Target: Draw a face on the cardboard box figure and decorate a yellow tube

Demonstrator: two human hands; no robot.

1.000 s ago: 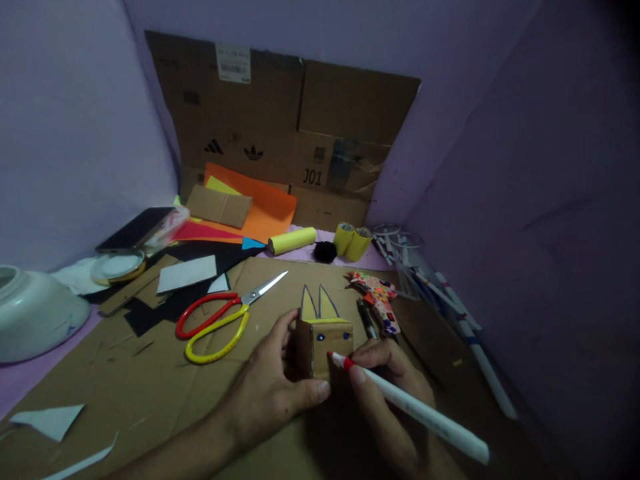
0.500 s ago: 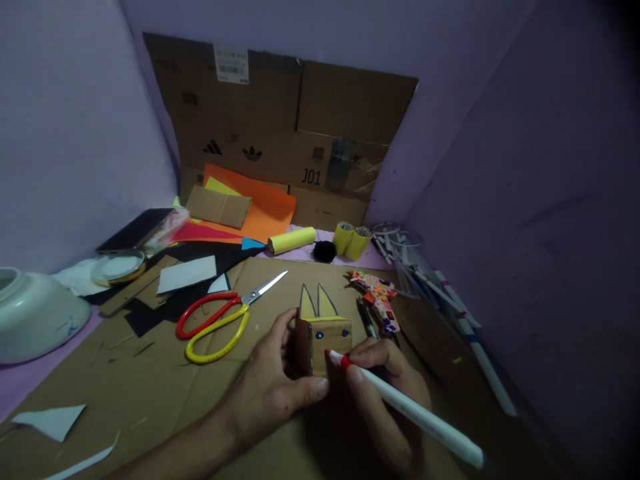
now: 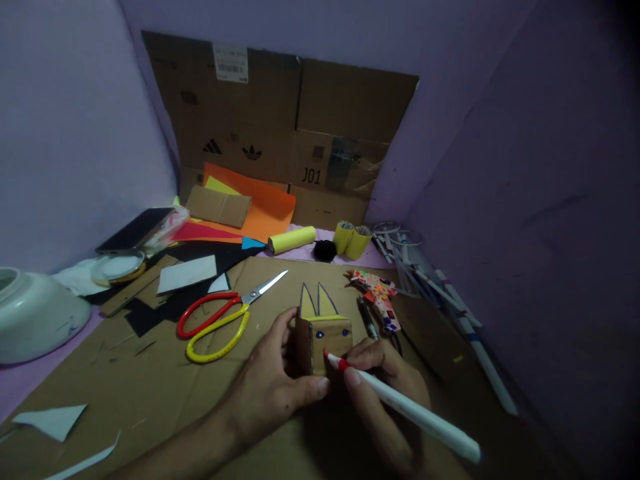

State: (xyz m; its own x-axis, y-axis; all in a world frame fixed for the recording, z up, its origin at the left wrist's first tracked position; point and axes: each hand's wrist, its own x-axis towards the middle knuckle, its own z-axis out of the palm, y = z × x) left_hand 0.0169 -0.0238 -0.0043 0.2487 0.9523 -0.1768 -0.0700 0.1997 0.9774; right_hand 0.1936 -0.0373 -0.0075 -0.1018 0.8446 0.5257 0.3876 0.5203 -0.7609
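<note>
A small cardboard box [image 3: 332, 343] with two drawn dark blue eyes stands upright near the front middle. Two pointed yellow ears [image 3: 318, 300] with dark outlines rise from its top. My left hand [image 3: 275, 377] is wrapped round the box's left side, thumb along its lower front. Pinched in my right hand [image 3: 385, 387] is a white marker [image 3: 420, 417] with a red collar. The marker's red tip touches or nearly touches the front face, below and between the eyes. Some of the box's lower right is hidden behind my right hand.
Red-and-yellow scissors [image 3: 220, 327] lie open to the left. A dark pen [image 3: 367, 319] and a patterned glue gun [image 3: 377, 297] are at the right. Yellow rolls [image 3: 293, 240] and orange paper [image 3: 270, 210] lie behind. A white bowl [image 3: 40, 320] sits far left.
The marker and my right fingers have shifted slightly left across the box front. My left hand and the box have hardly moved.
</note>
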